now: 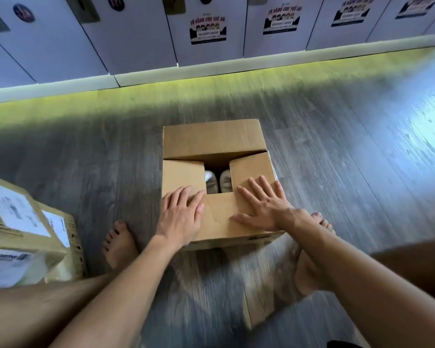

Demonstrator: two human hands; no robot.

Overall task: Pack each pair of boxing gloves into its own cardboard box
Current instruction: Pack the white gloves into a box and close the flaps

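My left hand and right hand press flat on the box flaps. The 2 gloves show through the gap between them, just beyond my fingertips.

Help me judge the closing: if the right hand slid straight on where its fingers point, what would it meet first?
The right hand lies flat on the right flap. Sliding on, it would probably first meet the raised edge of the far flap, though depth is unclear.
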